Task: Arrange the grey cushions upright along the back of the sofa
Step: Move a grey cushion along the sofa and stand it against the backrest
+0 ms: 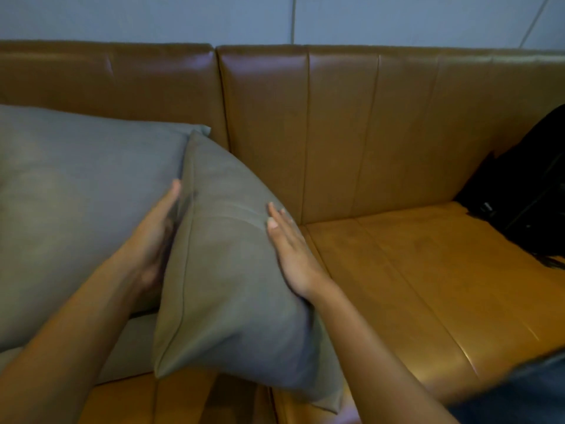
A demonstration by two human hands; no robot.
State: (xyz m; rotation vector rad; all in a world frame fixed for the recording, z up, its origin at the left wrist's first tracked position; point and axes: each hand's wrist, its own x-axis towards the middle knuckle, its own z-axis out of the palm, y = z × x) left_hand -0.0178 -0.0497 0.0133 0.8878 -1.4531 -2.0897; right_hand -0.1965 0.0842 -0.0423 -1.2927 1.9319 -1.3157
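A grey cushion point(232, 270) stands on edge, tilted, in the middle of the tan leather sofa point(382, 133). My left hand point(156, 237) presses flat on its left face and my right hand point(290, 249) on its right side, so the cushion is clamped between them. A larger grey cushion point(79, 203) leans against the sofa back on the left, touching the held one. Under these two, a third grey cushion point(125, 350) lies flat on the seat, mostly hidden.
The sofa seat point(412, 286) stretches bare to the right of the cushions. A black bag or garment point(526, 191) rests in the right corner against the back. A grey-blue wall point(214, 16) rises behind the sofa.
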